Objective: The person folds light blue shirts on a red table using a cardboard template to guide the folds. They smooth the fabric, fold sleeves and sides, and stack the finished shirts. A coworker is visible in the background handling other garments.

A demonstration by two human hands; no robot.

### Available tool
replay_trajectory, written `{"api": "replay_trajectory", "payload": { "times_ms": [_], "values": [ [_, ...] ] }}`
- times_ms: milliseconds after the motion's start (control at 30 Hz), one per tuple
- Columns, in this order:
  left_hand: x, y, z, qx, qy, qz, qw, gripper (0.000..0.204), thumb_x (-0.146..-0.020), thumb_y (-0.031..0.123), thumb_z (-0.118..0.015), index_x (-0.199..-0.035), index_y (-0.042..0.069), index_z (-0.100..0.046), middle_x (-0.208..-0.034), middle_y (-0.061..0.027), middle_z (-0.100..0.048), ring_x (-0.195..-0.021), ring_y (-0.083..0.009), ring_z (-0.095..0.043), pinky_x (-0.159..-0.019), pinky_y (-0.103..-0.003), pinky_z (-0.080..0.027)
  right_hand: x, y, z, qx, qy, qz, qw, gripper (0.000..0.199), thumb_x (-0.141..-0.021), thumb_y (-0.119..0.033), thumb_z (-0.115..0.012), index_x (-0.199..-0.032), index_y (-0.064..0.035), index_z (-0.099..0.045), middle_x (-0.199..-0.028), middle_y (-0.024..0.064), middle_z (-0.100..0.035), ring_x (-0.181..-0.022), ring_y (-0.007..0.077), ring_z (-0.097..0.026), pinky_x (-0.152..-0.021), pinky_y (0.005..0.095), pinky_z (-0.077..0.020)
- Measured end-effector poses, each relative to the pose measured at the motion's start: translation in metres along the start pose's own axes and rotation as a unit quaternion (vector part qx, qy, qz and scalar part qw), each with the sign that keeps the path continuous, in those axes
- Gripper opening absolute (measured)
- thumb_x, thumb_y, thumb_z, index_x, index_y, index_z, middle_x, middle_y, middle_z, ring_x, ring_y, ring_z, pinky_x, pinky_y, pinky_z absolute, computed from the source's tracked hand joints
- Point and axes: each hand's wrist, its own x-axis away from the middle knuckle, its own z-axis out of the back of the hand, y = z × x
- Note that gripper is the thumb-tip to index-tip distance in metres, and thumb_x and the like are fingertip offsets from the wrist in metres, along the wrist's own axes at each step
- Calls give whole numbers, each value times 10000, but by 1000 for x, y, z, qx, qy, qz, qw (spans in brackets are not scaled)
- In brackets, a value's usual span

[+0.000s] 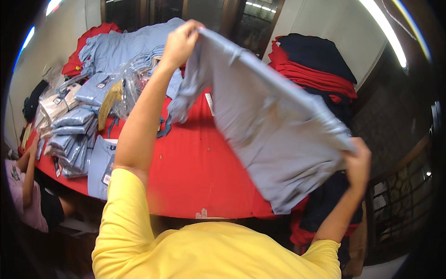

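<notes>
The tube light (392,39) at upper right is overexposed; the worktop (195,176) is brightly lit. Motion blur softens the lifted garment (274,121). Fisheye distortion curves peripheral edges.

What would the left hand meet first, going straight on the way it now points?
Beyond the garment it grips, the left hand would probably meet the dark panel behind; depth is unclear.

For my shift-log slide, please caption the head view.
Left hand and right hand hold a blue-grey garment above a red table, bagged clothes at left.

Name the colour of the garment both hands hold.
The garment is greyish blue, best seen in the head view.
</notes>
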Motion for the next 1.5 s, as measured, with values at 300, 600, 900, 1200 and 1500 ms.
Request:
{"api": "replay_trajectory", "payload": {
  "times_ms": [300,600,900,1200,1500],
  "values": [
    [-55,21,49,187,-41,15,981,241,-886,110,-496,-1022,-12,-653,-984,-47,-661,-939,-120,-585,-863,-243,-436,90,-96,16,-156,118,212,957,288,-911,-283,-595,-777,-28,-605,-688,124,-642,-626,247,-657,-563,330,-498],
    [91,-118,86,-61,-169,216,960,356,-815,115,-617,-1156,16,-635,-855,-109,-636,-717,-172,-596,-676,-315,-481,131,-144,-200,-423,-407,218,780,516,-915,-226,-598,-1359,-31,-420,-1262,199,-539,-1154,306,-546,-967,387,-417],
    [329,116,96,-268,-329,399,813,384,-835,382,-686,-849,10,-595,-839,-167,-626,-820,-364,-612,-718,-448,-477,96,37,-203,-115,-209,107,965,301,-898,-197,-600,-1149,-32,-621,-1188,191,-585,-1131,354,-526,-967,418,-425],
    [384,163,81,-292,-207,529,770,540,-778,530,-698,-882,10,-594,-883,-184,-600,-850,-370,-606,-721,-456,-488,158,154,-146,194,-309,-139,921,580,-717,-427,-771,-1017,25,-566,-1060,253,-586,-1004,431,-572,-839,499,-453],
    [415,142,92,85,-5,640,764,309,-853,153,-665,-1098,11,-540,-1053,-123,-627,-911,-239,-631,-801,-361,-500,139,205,-168,-386,-164,-243,875,294,-863,-92,-620,-1083,86,-537,-1068,264,-594,-940,324,-586,-854,362,-451]
  ]
}}
